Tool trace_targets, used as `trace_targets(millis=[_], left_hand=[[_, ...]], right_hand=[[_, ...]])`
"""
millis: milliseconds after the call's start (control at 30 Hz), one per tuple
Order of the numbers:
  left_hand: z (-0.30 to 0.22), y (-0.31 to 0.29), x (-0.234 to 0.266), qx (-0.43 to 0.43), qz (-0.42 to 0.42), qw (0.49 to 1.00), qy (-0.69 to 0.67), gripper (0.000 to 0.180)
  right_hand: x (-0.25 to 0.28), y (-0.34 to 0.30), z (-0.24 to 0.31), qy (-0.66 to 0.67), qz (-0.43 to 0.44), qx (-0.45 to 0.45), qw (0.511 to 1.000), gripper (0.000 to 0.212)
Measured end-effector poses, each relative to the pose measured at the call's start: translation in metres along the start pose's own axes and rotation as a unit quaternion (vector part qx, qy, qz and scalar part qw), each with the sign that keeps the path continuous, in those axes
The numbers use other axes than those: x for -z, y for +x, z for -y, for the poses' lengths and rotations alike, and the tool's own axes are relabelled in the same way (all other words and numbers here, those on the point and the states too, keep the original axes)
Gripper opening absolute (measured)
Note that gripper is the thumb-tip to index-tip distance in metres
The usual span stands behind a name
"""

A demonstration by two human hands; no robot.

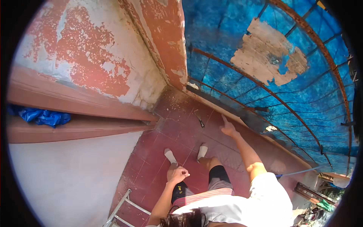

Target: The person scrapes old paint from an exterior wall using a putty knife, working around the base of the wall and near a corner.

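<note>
tool (200,119): slim hand tool, pale at one end, dark at the other; lies flat on the floor, left of the right hand.
tool axis: slanted, upper left to lower right; dark end toward the person, pale end away.
right hand (228,129): released, index finger extended forward, near the tool, apart from it.
left hand (178,175): fingers loosely curled, above the thigh; contents, if any, cannot be told.
floor (174,130): reddish square tiles, dusty toward the corner.
wall (87,60): pale plaster, flaking reddish paint.
ledge (94,106): reddish-brown, long; crumpled blue plastic (47,116) in its recess.
sheet (211,34): blue, mottled, with ragged beige patch (261,53).
bars (315,36): rusted, curved.
</note>
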State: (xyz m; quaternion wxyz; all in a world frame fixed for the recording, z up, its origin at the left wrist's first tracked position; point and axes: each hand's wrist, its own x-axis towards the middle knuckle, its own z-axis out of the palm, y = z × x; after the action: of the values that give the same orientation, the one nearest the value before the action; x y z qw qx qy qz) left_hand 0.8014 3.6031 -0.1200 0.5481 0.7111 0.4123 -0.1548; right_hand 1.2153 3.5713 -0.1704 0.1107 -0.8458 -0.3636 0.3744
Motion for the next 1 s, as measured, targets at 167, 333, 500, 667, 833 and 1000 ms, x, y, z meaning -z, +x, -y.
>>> trace_targets(millis=[167, 333, 500, 667, 833, 1000], left_hand=[[0.045, 0.107, 0.014, -0.095, 0.074, 0.993, 0.011, 0.015], [0.111, 0.224, 0.038, -0.045, -0.061, 0.997, -0.034, 0.018], [0.199, 0.292, 0.044, -0.096, -0.142, 0.985, 0.012, 0.026], [0.195, 0.277, 0.043, -0.163, -0.025, 0.946, 0.279, 0.035], [0.195, 0.268, 0.032, -0.36, -0.056, 0.89, 0.273, 0.045], [0.183, 0.254, 0.025, -0.315, -0.051, 0.882, 0.348, 0.055]], right_hand=[[-0.047, 0.106, 0.024, 0.042, 0.001, 0.011, 0.999, 0.092], [-0.113, 0.191, 0.021, -0.094, -0.065, 0.049, 0.992, 0.091], [-0.132, 0.227, 0.049, -0.155, -0.147, 0.061, 0.975, 0.093], [-0.126, 0.242, 0.034, -0.211, -0.228, 0.076, 0.947, 0.091], [-0.131, 0.241, 0.003, -0.223, -0.29, 0.098, 0.926, 0.084], [-0.161, 0.274, 0.008, -0.216, -0.28, 0.088, 0.931, 0.086]])
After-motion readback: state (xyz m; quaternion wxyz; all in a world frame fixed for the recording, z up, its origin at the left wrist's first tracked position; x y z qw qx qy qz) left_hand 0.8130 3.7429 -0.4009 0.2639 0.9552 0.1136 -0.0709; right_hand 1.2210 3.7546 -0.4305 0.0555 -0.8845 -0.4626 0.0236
